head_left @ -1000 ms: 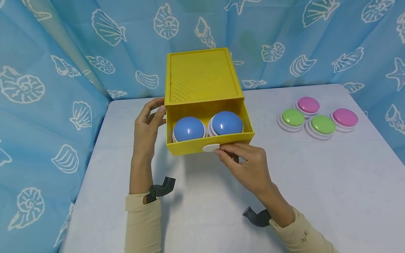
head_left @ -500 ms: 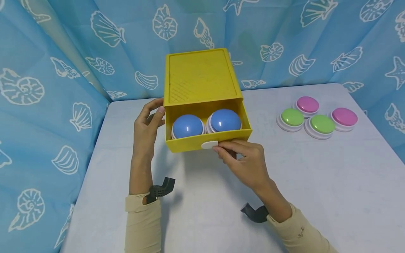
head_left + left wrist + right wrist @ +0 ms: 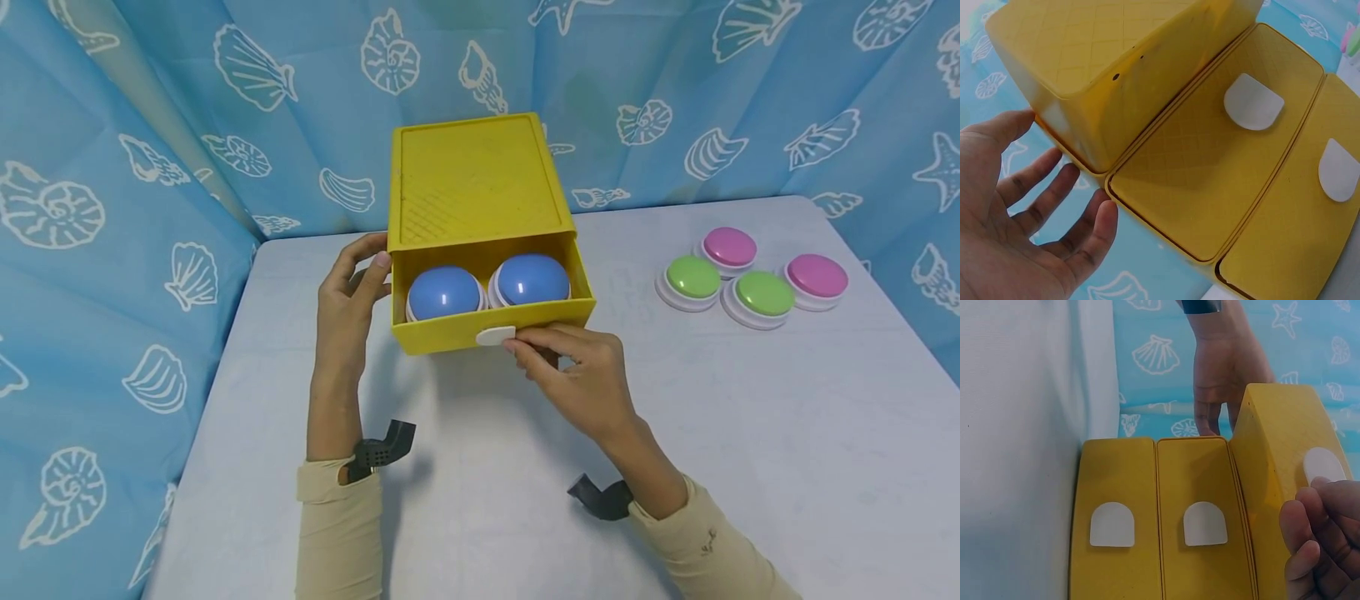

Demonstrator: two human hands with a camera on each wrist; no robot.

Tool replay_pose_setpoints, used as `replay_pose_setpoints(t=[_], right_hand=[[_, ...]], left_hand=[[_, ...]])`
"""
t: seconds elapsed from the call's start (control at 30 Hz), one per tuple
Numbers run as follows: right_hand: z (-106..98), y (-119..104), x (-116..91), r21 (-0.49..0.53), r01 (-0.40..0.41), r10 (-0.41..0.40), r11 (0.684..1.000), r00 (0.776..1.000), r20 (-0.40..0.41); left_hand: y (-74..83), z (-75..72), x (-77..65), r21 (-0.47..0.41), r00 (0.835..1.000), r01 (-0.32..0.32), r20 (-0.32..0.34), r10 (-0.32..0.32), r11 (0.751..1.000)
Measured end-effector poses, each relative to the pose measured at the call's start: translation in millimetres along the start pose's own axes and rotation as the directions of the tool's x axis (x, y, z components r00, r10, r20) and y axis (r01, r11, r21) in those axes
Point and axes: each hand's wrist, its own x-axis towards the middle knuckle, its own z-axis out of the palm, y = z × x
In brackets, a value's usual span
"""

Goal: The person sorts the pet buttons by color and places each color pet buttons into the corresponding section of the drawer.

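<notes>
A yellow three-drawer cabinet stands near the back of the table. Its top drawer is pulled out, with two blue dome-topped buttons on white bases side by side inside. My right hand pinches the white tab handle on the drawer front between thumb and fingers. On the other side, my left hand touches the cabinet's left side near the top. The left wrist view shows its fingers spread and relaxed along the cabinet's edge. Both lower drawers are closed.
On the right of the white-covered table sits a cluster of buttons: two green ones and two pink ones. A blue shell-patterned curtain hangs behind the cabinet and along the left side.
The top drawer has slid slightly inward, away from me, and my right hand has moved with its tab handle. The left hand stays in place.
</notes>
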Motion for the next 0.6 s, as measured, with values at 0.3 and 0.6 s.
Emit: replay_pose_setpoints(t=[0.3, 0.6], right_hand=[[1.0, 2.9, 3.5, -0.017, -0.011, 0.011, 1.0, 1.0, -0.006], [3.7, 6.0, 5.8, -0.019, -0.011, 0.011, 1.0, 1.0, -0.011]], left_hand=[[1.3, 0.8, 0.5, 0.0, 1.0, 0.012, -0.003, -0.012, 1.0], [2.2, 0.7, 0.3, 0.008, 1.0, 0.02, -0.009, -0.02, 1.0]])
